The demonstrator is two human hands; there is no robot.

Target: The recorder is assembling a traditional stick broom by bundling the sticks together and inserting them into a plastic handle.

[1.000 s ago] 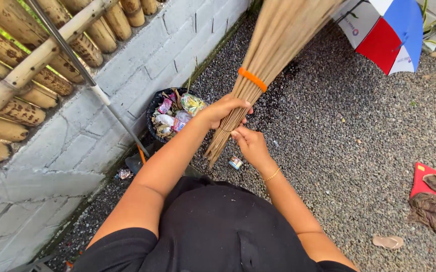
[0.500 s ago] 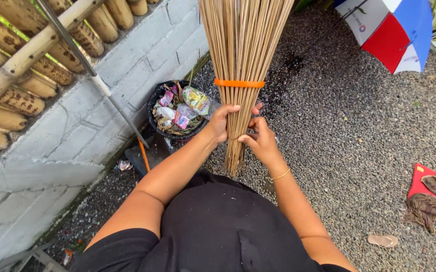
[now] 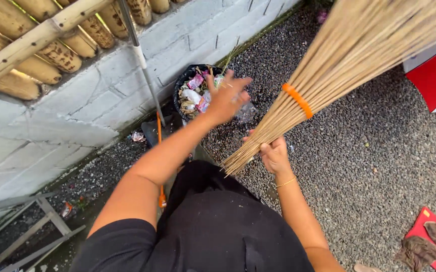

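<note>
Right hand [image 3: 274,155] grips the stick broom [image 3: 328,80] — left hand [image 3: 228,98] spread wide above the rubbish bin [image 3: 187,80]

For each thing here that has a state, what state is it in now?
Stick broom: tilted, lifted, bound by an orange band.
Right hand: shut on the stick broom near its thin end.
Left hand: open, off the broom, blurred.
Black bin: full of wrappers.
Metal pole: leaning against the wall.

Dry straw broom [image 3: 348,65], rough gravel [image 3: 369,166], matt concrete-block wall [image 3: 77,126]
</note>
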